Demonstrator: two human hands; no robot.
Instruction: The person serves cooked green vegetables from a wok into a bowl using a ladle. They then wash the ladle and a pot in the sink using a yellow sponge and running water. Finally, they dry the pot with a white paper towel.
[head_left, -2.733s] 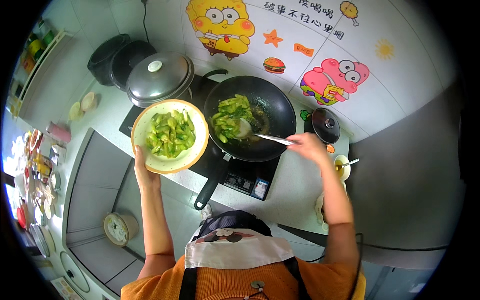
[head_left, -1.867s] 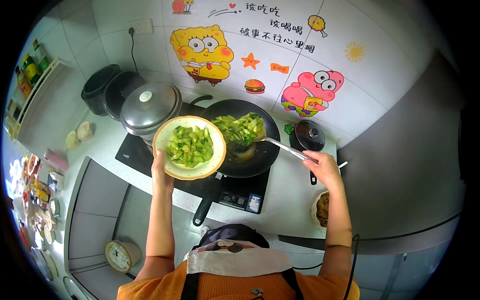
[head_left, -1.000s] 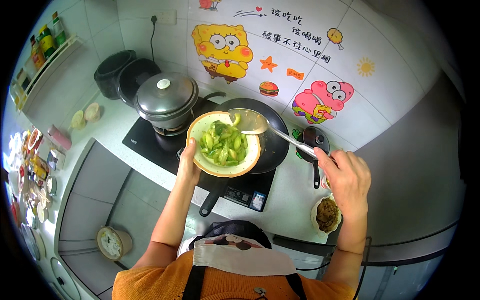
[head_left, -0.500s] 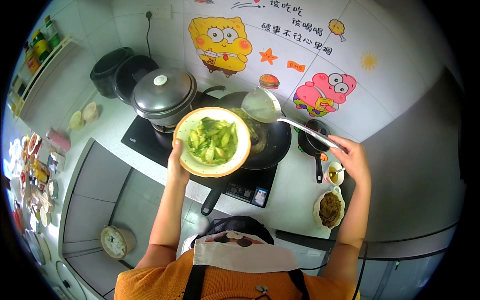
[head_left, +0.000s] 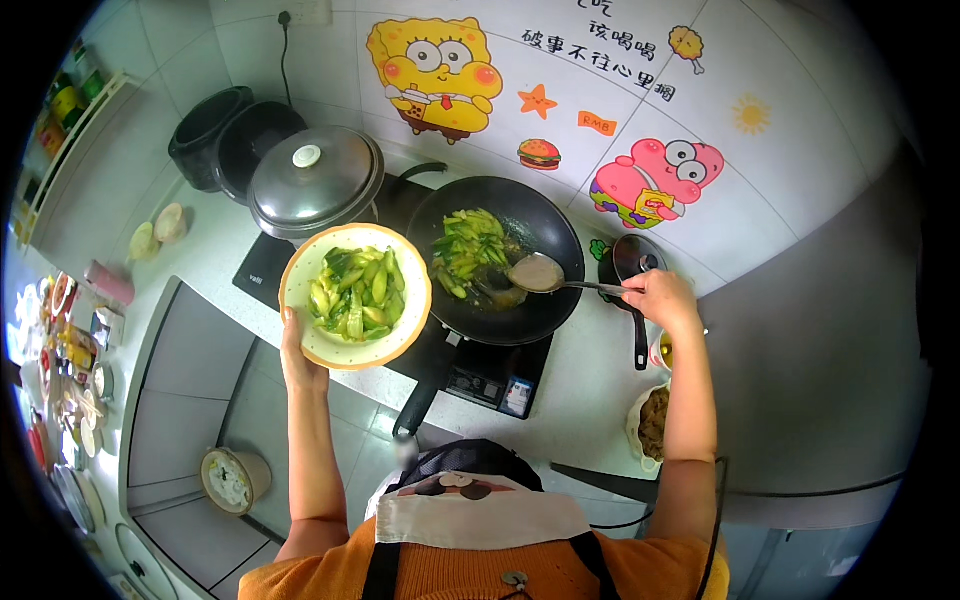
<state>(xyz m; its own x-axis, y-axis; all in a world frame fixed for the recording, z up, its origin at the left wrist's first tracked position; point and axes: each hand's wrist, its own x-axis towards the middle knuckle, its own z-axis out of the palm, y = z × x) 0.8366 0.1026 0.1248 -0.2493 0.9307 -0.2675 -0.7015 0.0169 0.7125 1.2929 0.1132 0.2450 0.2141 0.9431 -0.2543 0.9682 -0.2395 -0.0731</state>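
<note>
Shelf (head_left: 98, 118), near ten o'clock as I read it from the wok, twelve being the tiled wall: bottles standing along it.
Bin (head_left: 262, 480), on the floor, about eight o'clock: pale, round, white matter inside.
Cooktop (head_left: 258, 272), black, flat on the pale tabletop (head_left: 590, 400).
Pot (head_left: 325, 175), ten o'clock, on the cooktop's left part: metal, domed lid on, white knob.
Left hand (head_left: 302, 358): grasping a bowl at that vessel's eight o'clock, thumb over the rim.
Bowl (head_left: 415, 278), nine o'clock of the wok: cream, orange edge, held up above the cooktop's front; cut greens (head_left: 355, 290) heaped in its middle. Contact with the wok: cannot be told from here.
Wok (head_left: 545, 222), black, on the cooktop's right part, handle out at seven o'clock; more greens gathered on its left side.
Ladle (head_left: 538, 273), metal: head low over the wok's right half, shaft out toward three o'clock.
Saucepan (head_left: 625, 258), three o'clock: small, black, lidded.
Right hand (head_left: 665, 300): closed round the ladle's shaft.
Dish (head_left: 634, 425), between four and five: white, brown food inside, partly behind the forearm.
</note>
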